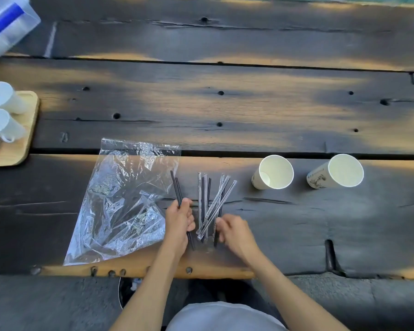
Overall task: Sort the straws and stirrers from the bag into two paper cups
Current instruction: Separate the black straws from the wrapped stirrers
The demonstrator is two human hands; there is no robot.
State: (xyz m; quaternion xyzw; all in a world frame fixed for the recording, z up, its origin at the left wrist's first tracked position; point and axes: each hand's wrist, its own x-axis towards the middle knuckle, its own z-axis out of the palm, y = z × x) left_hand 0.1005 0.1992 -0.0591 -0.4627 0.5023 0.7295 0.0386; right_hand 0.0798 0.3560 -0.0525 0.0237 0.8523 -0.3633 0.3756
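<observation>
From my head camera, my left hand [179, 217] is clamped on two black stirrers [177, 191] just right of the clear bag [120, 201]. My right hand [232, 229] rests half-curled, fingers touching the wrapped straws [213, 206] beyond. Two empty paper cups [275, 172] stand farther right on the tabletop [225, 103].

The left hand [179, 217] covers the middle of two black sticks [177, 188], and the right hand [234, 229] hides the bottom ends of the pile [209, 204]. The plastic box [5, 22], wooden tray [22, 144] and white mugs [0, 111] are cut off at the left edge. The print on the far cup [317, 180] is too small to read.
</observation>
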